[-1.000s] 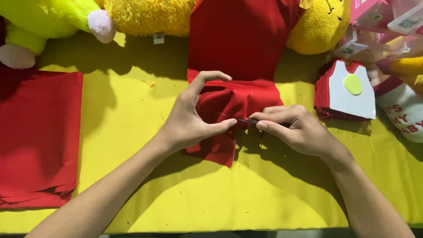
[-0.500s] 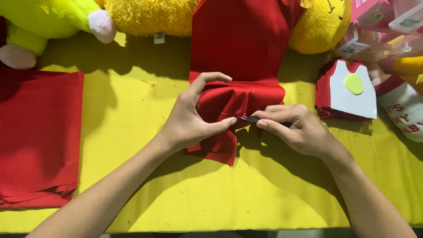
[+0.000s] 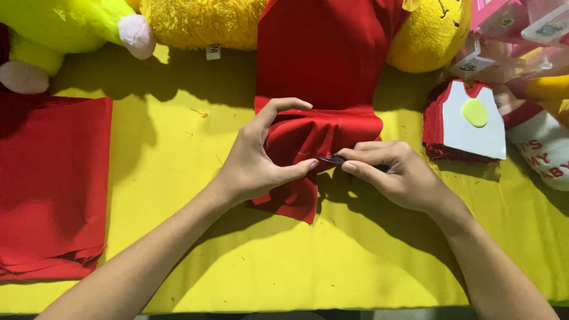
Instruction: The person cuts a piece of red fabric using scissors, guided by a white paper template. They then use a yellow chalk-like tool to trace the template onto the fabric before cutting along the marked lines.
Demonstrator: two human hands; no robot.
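Note:
A folded piece of red fabric (image 3: 314, 133) lies bunched at the middle of the yellow tabletop (image 3: 178, 178). My left hand (image 3: 261, 157) pinches its gathered edge between thumb and fingers. My right hand (image 3: 394, 172) holds a small dark pointed tool (image 3: 333, 159), perhaps a pen or blade, with its tip touching the fabric right beside my left thumb. The fabric's far part runs up toward the plush toys.
A stack of red cloth (image 3: 50, 184) lies at the left. Yellow plush toys (image 3: 195, 24) line the far edge. At the right sit a white vest-shaped template on red cut pieces (image 3: 468, 121), clear boxes (image 3: 510, 35) and a white sock-like item (image 3: 542, 154).
Both hands stay almost still on the fabric; the right hand's tool tip has shifted slightly along the gathered edge.

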